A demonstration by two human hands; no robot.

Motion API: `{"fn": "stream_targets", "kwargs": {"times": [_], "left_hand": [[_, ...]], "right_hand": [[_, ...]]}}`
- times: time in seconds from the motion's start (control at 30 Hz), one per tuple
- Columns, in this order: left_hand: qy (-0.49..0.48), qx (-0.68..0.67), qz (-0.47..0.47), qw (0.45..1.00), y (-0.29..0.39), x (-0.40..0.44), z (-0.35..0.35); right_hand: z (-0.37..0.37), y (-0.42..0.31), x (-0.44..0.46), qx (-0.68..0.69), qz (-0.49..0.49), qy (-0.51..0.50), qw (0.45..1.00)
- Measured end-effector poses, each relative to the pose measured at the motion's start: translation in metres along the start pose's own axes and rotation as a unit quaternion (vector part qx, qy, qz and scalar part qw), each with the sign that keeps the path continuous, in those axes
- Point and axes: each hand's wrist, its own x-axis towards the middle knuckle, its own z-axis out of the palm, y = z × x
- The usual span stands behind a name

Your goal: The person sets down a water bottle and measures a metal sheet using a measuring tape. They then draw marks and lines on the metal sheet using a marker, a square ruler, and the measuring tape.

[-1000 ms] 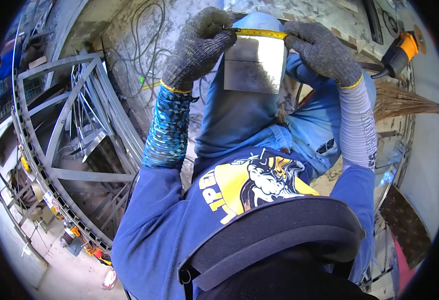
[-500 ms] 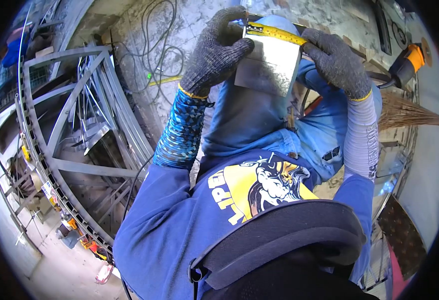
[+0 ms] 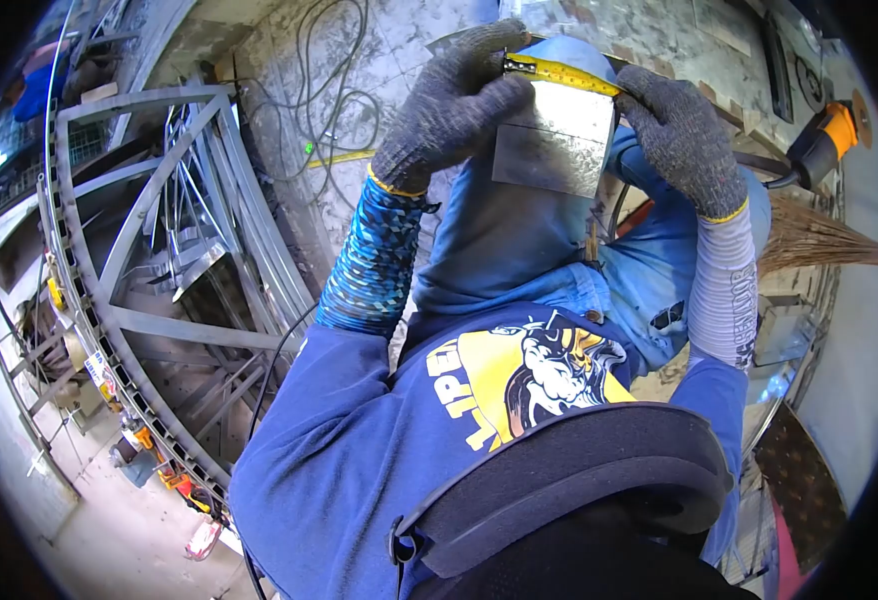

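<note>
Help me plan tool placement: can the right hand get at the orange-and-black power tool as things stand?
Probably yes: nothing seems to block the way from the right hand to the power tool out to its right. That hand would likely have to let go of the yellow tape first.

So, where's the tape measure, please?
In the head view, right of top centre, the tape measure spans left hand to right hand along the metal plate's far edge.

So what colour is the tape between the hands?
The tape is yellow with dark markings; best in head view.
</note>
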Motion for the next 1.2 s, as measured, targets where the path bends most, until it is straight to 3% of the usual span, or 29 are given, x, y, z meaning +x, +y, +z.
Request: {"fn": "stream_targets", "kwargs": {"times": [0.17,0.27,0.33,0.47,0.6,0.67,0.73,0.77,0.83,0.97,1.13,1.2], "left_hand": [[0.008,0.067,0.018,0.998,-0.007,0.006,-0.016],[-0.029,0.11,0.07,0.991,-0.017,0.01,-0.022],[-0.034,0.152,0.059,0.986,-0.014,0.011,-0.024],[-0.036,0.155,0.069,0.985,-0.011,0.012,-0.023],[-0.015,0.187,0.086,0.978,-0.008,0.016,-0.02],[-0.001,0.215,0.046,0.976,-0.005,0.015,-0.019],[0.005,0.204,0.051,0.978,-0.006,0.016,-0.016],[0.012,0.194,0.057,0.979,-0.007,0.016,-0.016],[-0.007,0.214,0.048,0.976,-0.004,0.017,-0.018],[-0.033,0.243,0.047,0.968,-0.007,0.019,-0.022],[-0.031,0.234,0.067,0.969,-0.006,0.019,-0.02],[-0.019,0.225,0.055,0.973,-0.004,0.018,-0.016]], "right_hand": [[0.002,0.007,0.001,-0.03,-0.005,-0.038,0.999],[0.004,0.018,-0.001,-0.013,-0.11,-0.003,0.994],[0.001,0.012,0.004,0.031,-0.008,-0.046,0.998],[0.002,0.013,0.002,0.026,-0.057,-0.009,0.998],[0.001,0.008,0.006,0.092,-0.001,-0.022,0.996],[0.0,0.007,0.005,0.126,0.038,-0.038,0.991],[0.004,0.011,0.003,0.029,-0.079,0.009,0.996],[0.006,0.012,0.001,0.03,-0.079,0.009,0.996],[0.007,0.009,0.001,0.086,0.017,-0.017,0.996],[0.004,0.007,0.0,0.106,0.061,-0.031,0.992],[-0.003,0.006,0.007,0.215,0.14,-0.128,0.958],[0.003,0.006,0.002,0.197,0.119,-0.083,0.969]]}}
